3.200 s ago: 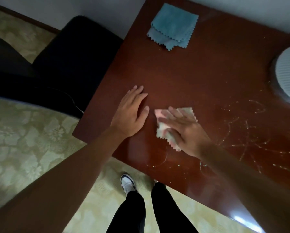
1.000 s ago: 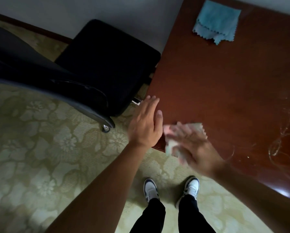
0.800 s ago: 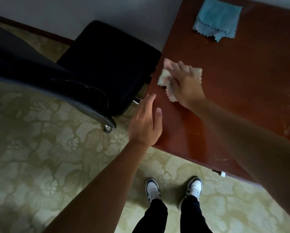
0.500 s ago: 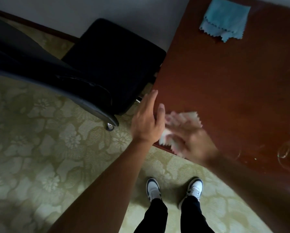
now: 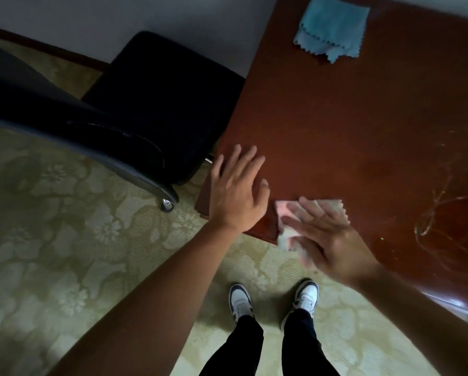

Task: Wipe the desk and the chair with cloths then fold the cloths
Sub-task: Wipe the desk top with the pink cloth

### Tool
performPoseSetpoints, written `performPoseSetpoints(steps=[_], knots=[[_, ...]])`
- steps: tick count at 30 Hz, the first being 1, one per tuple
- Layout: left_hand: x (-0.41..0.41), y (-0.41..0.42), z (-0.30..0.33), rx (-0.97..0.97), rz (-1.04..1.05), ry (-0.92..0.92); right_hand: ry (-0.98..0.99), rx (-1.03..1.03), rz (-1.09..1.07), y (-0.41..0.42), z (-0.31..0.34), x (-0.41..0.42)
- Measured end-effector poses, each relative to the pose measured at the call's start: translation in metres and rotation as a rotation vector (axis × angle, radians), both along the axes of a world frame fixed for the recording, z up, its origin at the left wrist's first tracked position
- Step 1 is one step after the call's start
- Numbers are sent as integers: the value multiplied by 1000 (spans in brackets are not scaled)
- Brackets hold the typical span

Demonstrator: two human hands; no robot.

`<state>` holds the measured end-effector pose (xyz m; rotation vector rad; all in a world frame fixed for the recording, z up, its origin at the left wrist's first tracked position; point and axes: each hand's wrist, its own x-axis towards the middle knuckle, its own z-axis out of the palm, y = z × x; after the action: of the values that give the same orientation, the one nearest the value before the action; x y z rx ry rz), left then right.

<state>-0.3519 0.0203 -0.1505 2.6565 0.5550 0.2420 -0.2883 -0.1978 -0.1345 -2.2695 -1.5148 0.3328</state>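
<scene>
Now the right hand [image 5: 333, 240], fingers flat, presses a pink cloth [image 5: 284, 210] on the desk [image 5: 336, 126] at its 6 o'clock edge. At 9 o'clock of it, the left hand [image 5: 235, 196] rests open on the corner. A blue cloth [image 5: 333, 28] lies at 12 o'clock.

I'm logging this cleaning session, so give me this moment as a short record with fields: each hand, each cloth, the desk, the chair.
left hand: left hand flat, fingers straight, at the desk's near left corner, holding nothing
right hand: right hand presses the pink cloth with straight fingers, motion-blurred
pink cloth: pink cloth at the desk's near edge, partly overhanging it
blue cloth: blue cloth lies untouched at the far end of the desk
desk: desk, dark red wood, scratch marks at right
chair: chair, black, left of the desk
</scene>
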Motion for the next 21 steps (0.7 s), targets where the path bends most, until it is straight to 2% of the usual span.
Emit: performPoseSetpoints(steps=[3,6,9,12,14,16,19,21], knots=[[9,-30,0,-25,-156,-7,-16,-7,-256,-7,-1,70],[26,-59,3,-47,-135,-25,-63,-28,-521,-10,-3,129],[37,-78,2,-47,-96,-19,-90,5,-457,-19,-7,98],[38,-84,-2,14,-130,31,-61,5,-267,-53,-11,16],[37,-84,-1,41,-138,52,-76,6,-157,-76,-10,6],[38,-86,-1,51,-138,56,-69,9,-236,-80,-8,40],[37,-86,0,65,-137,53,-52,19,-561,-64,-7,106],[37,-85,0,69,-135,51,-44,21,-558,-50,-11,97]])
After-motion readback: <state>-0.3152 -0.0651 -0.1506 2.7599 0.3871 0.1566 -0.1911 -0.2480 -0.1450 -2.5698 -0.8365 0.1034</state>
